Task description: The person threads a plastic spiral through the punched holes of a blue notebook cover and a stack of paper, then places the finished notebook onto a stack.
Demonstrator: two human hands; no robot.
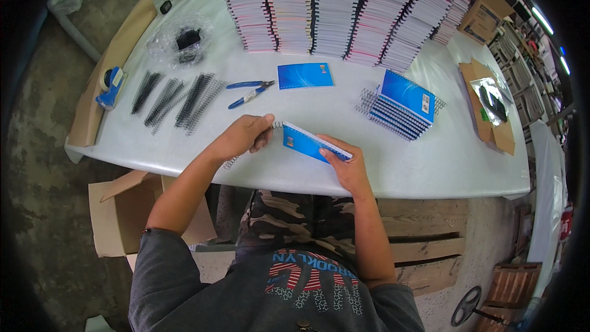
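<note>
My right hand point(345, 166) grips a small blue notebook point(307, 143) by its right end, tilted above the table's front part. A row of punched holes runs along its upper edge. My left hand point(249, 135) is closed on a wire spiral coil point(278, 125), whose tip meets the notebook's left corner; its other end hangs below the hand. Beyond my hands lies another blue notebook point(305, 76), flat on the table. Beside it rest blue-handled pliers point(251, 91). Several bundles of dark spiral coils point(196, 101) lie left of the pliers.
Coil-bound blue notebooks point(402, 104) are stacked at right. Tall stacks of bound books point(295, 9) line the table's point(246, 178) back. A tape dispenser point(111, 88) and plastic wrap point(178, 40) sit at left. Flattened cardboard point(485, 104) lies far right; an open box point(117, 215) stands below the left edge.
</note>
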